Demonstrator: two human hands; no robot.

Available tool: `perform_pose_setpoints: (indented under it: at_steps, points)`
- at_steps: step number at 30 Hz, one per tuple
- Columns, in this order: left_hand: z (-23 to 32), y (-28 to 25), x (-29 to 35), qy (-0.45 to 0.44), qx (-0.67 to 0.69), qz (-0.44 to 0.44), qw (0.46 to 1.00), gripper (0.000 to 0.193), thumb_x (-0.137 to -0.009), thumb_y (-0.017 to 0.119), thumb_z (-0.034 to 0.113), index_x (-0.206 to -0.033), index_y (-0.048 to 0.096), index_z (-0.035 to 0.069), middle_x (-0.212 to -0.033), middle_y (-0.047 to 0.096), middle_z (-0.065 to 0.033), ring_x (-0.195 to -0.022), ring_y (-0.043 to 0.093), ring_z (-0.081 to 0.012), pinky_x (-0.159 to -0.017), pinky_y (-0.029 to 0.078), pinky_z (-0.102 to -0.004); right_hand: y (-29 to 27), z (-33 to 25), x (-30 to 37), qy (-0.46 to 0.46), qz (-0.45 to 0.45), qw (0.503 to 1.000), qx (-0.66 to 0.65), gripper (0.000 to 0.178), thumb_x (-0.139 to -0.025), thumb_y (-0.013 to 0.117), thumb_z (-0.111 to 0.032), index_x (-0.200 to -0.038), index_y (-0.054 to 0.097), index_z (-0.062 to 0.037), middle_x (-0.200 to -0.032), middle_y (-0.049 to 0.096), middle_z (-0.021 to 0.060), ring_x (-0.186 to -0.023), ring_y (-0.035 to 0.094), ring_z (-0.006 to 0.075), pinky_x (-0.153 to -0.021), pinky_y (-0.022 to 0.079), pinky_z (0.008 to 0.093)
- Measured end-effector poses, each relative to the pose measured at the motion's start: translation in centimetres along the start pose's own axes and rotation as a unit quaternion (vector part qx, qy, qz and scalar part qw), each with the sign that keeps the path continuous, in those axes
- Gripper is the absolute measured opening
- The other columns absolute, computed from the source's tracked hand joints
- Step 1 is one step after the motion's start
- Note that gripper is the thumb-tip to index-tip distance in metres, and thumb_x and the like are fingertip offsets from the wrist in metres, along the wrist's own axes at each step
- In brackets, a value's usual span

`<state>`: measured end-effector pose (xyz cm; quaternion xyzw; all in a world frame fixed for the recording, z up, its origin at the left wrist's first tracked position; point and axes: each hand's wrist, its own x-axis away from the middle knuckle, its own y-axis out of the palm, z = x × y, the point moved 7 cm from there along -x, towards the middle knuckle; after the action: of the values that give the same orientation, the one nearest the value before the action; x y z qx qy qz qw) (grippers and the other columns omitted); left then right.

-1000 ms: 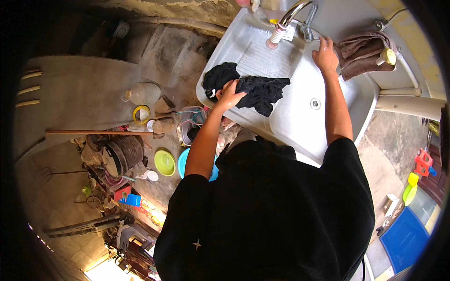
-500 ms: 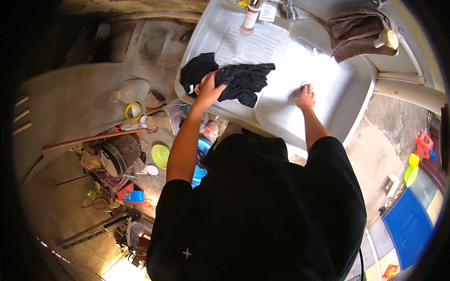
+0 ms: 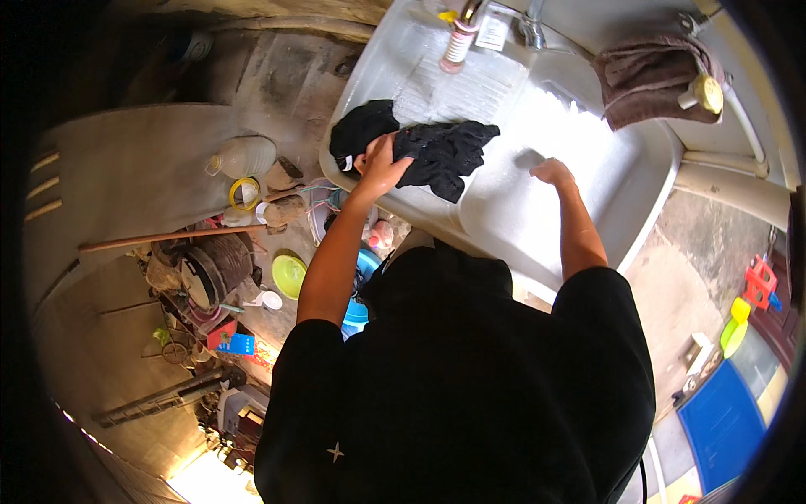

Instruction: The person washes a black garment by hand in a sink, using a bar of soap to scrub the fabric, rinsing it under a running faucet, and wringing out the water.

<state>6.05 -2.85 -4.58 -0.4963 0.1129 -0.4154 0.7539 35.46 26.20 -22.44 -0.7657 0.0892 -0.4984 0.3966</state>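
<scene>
A black crumpled cloth garment (image 3: 428, 151) lies on the pale grey ribbed washboard sink (image 3: 638, 185); a brown folded towel (image 3: 646, 80) beside a yellow round knob (image 3: 708, 92).

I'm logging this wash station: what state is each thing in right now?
Black garment: crumpled on the ribbed washboard, pressed under the left hand.
Right hand: empty, fingers curled, down in the basin.
Sink: white, basin looks wet; too glary to tell if water is standing.
Tap: no stream visible.
Brown towel: folded, draped over the sink's far rim.
Bottle: upright by the tap.
</scene>
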Motion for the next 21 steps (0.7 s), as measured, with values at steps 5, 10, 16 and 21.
perform_pose_setpoints:
  at_steps: [5, 10, 16, 21]
  points:
    - [-0.9, 0.7, -0.1, -0.005, 0.003, 0.004, 1.000, 0.067, -0.080, 0.069, 0.043, -0.139, 0.048, 0.020, -0.141, 0.052, -0.0070, -0.138, 0.039, -0.0276, -0.103, 0.025, -0.0610, -13.9, -12.3, 5.2, -0.175, 0.260, 0.849, -0.427, 0.044, -0.093, 0.063, -0.045, -0.109, 0.073, -0.0041, -0.096, 0.075, 0.0153, -0.092, 0.072, 0.0272, -0.087, 0.053, 0.0353]
    - [-0.2, 0.4, -0.1, -0.018, -0.003, 0.000, 1.000, 0.068, -0.080, 0.069, 0.043, -0.140, 0.047, 0.020, -0.144, 0.051, -0.0077, -0.140, 0.038, -0.0267, -0.104, 0.025, -0.0609, -26.4, -23.2, 14.0, -0.292, 0.347, 0.641, -0.619, 0.062, -0.085, 0.078, -0.034, -0.130, 0.056, 0.0017, -0.112, 0.070, 0.0146, -0.106, 0.065, 0.0208, -0.094, 0.049, 0.0360]
    - [-0.6, 0.6, -0.1, -0.002, -0.001, 0.007, 1.000, 0.068, -0.080, 0.070, 0.041, -0.140, 0.047, 0.020, -0.144, 0.050, -0.0071, -0.142, 0.036, -0.0247, -0.106, 0.024, -0.0615, -25.4, -23.4, 13.3, -0.235, 0.337, 0.746, -0.524, 0.028, -0.082, 0.073, -0.019, -0.103, 0.066, -0.0024, -0.086, 0.072, 0.0093, -0.078, 0.069, 0.0140, -0.070, 0.055, 0.0335]
    - [0.7, 0.2, 0.9, 0.048, 0.015, -0.001, 0.999, 0.076, -0.076, 0.073, 0.037, -0.143, 0.044, 0.019, -0.145, 0.049, -0.0070, -0.142, 0.035, -0.0253, -0.105, 0.022, -0.0621, -24.3, -13.7, 15.1, -0.202, 0.411, 0.749, -0.478, 0.028, -0.085, 0.072, -0.019, -0.110, 0.068, -0.0070, -0.086, 0.072, 0.0071, -0.073, 0.066, 0.0118, -0.068, 0.052, 0.0304]
